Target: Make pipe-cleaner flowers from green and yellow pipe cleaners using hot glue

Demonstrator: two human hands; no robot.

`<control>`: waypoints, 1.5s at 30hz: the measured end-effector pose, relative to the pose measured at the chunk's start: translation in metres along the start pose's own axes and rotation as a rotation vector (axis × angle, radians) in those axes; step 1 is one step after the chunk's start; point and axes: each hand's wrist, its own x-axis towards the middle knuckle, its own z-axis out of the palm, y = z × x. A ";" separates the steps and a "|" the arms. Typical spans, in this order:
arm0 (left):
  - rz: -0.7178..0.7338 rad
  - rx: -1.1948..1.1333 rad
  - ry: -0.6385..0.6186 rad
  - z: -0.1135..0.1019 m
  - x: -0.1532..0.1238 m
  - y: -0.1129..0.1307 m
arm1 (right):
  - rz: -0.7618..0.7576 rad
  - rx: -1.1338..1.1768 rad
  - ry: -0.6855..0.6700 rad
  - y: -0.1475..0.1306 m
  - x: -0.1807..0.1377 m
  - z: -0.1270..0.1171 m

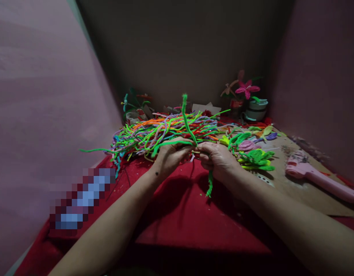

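Observation:
Green pipe cleaners (187,122) meet between my two hands above the red cloth. One end stands up from the fingers, another runs left across the back of my left hand (173,152), and a fuzzy end hangs below my right hand (215,158). My left hand pinches the green stems where they come together. Closed beside it, my right hand grips the same stems, its fingertips close to the left ones. The exact joint is hidden by the fingers. Just behind my hands lies a large heap of coloured pipe cleaners (148,132).
Right of my hands, a board (283,191) carries folded green pipe-cleaner shapes (256,159) and a pink tool with a long handle (317,176). Behind stand a pink flower (247,89) and a pale cup (256,110). Walls rise on both sides; a blurred-out patch (87,197) lies left on the red cloth (205,230).

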 end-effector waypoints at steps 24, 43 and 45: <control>0.562 1.002 -0.135 -0.004 -0.009 -0.006 | -0.003 -0.117 0.031 -0.001 0.002 -0.005; 0.313 0.655 0.011 -0.006 -0.008 0.018 | -0.414 -0.652 -0.033 -0.012 -0.016 0.006; 0.119 0.417 0.015 -0.005 -0.007 0.022 | -0.603 -0.923 0.027 -0.010 -0.021 0.007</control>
